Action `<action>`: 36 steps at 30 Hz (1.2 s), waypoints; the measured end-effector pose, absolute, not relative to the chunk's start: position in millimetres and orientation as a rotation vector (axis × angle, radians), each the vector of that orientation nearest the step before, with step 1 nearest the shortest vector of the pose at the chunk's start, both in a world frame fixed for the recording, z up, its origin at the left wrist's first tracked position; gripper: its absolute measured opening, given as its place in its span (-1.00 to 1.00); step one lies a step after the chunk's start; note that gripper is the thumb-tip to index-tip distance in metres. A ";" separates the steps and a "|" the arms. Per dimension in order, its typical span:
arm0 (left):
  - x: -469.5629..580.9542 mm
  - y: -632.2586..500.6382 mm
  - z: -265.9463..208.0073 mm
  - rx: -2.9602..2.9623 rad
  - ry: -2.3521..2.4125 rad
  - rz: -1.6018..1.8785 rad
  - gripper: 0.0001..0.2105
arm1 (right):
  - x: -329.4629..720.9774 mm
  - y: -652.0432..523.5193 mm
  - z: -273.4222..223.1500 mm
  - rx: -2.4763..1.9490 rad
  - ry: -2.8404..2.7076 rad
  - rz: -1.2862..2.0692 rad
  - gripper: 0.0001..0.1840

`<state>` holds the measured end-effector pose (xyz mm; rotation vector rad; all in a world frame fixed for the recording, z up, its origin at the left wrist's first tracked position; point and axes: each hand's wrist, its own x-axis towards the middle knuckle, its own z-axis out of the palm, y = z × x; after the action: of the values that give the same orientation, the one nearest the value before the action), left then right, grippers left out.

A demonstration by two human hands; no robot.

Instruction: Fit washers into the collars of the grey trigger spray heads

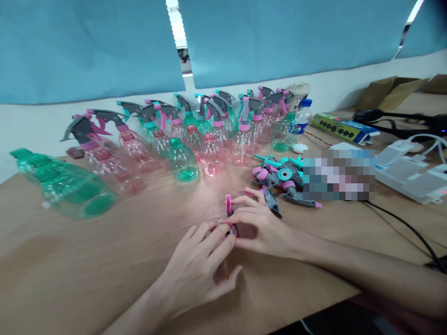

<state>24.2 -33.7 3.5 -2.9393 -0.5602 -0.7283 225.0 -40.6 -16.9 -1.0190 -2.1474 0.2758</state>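
Low over the front of the table, both hands meet at a pink-and-grey spray trigger head [228,204], whose pink collar faces my left hand. My right hand [260,228] grips it from the right with bent fingers, which hide much of its body. My left hand [199,260] has its fingertips closed on the collar, and its thumb sits lower and apart. Something thin and clear, perhaps a dip tube, shows faintly below the left fingers. Beyond the right hand lies a pile of loose spray heads [284,174], pink, teal and grey.
Pink and green spray bottles [213,156] stand behind, many with trigger heads on, several open-necked. Green bottles [75,195] at left look tilted and smeared. At right are a blue-capped bottle [303,116], a power-strip box [344,128], a white plastic holder [408,170] and a black cable [405,223].
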 end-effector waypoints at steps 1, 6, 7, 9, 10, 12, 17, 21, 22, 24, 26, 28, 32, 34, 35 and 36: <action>24.1 -33.3 4.3 -2.952 -0.560 -0.706 -0.72 | 224.7 -40.7 -16.4 -1.023 -2.151 0.277 -0.76; 19.6 -29.9 11.1 -3.201 -0.571 -0.673 -0.78 | 223.5 -41.6 -14.7 -1.032 -2.169 0.299 -0.75; 18.6 -29.3 12.6 -3.260 -0.594 -0.669 -0.79 | 223.4 -41.7 -14.7 -1.030 -2.173 0.306 -0.74; 16.9 -28.5 15.2 -3.381 -0.682 -0.665 -0.81 | 223.4 -41.8 -14.9 -1.022 -2.184 0.325 -0.72; 16.3 -28.4 16.1 -3.443 -0.739 -0.670 -0.82 | 223.4 -41.9 -15.0 -1.017 -2.190 0.338 -0.71; 15.5 -28.2 16.0 -3.526 -0.831 -0.686 -0.82 | 223.2 -42.1 -14.8 -1.013 -2.193 0.352 -0.71; 10.0 -24.9 4.0 -3.278 -0.565 -0.937 -0.75 | 221.7 -43.7 -11.9 -1.042 -2.195 0.336 -0.71; 0.8 -18.5 -6.1 -3.053 -0.584 -1.150 -0.76 | 221.3 -45.0 -10.6 -1.061 -2.200 0.329 -0.70; -0.8 -17.2 -7.1 -3.029 -0.636 -1.174 -0.77 | 221.4 -45.1 -10.9 -1.060 -2.202 0.329 -0.71; -1.9 -15.8 -8.0 -3.031 -0.694 -1.214 -0.76 | 221.5 -44.8 -12.0 -1.059 -2.204 0.324 -0.71; -0.4 -16.0 -8.5 -3.079 -0.694 -1.258 -0.76 | 221.6 -44.0 -13.3 -1.058 -2.204 0.315 -0.69; 2.3 -17.0 -9.4 -3.127 -0.683 -1.260 -0.77 | 221.5 -43.3 -14.1 -1.054 -2.198 0.307 -0.68; 5.2 -17.6 -10.1 -3.076 -0.651 -1.172 -0.79 | 221.0 -43.2 -13.3 -1.035 -2.190 0.300 -0.73; 5.2 -16.9 -9.4 -3.030 -0.638 -1.133 -0.78 | 220.8 -43.7 -12.6 -1.016 -2.194 0.313 -0.75; 5.1 -16.3 -9.0 -3.016 -0.646 -1.121 -0.78 | 220.7 -43.9 -12.5 -1.011 -2.194 0.320 -0.74; 4.9 -15.8 -8.7 -3.006 -0.659 -1.120 -0.78 | 220.6 -44.1 -12.5 -1.012 -2.194 0.327 -0.73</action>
<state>4.9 -15.8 -8.7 -3.0063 -0.6591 -1.1202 220.6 -44.1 -12.5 -1.0119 -2.1945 0.3268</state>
